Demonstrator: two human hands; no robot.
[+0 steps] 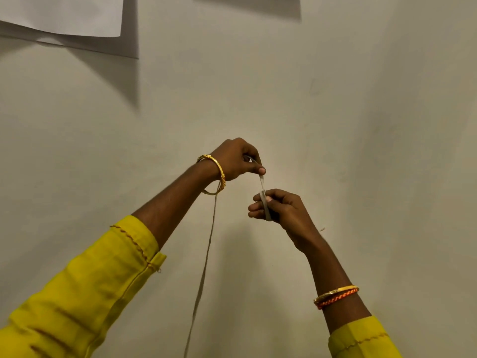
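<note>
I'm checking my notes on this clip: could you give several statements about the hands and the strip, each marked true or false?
1. Both the left hand and the right hand pinch the strip. True.
2. The left hand is lower than the right hand. False: it is higher.
3. A long tail of the strip hangs down past the left forearm. True.
4. No paper is in view. False: a white sheet hangs on the wall at the upper left.
</note>
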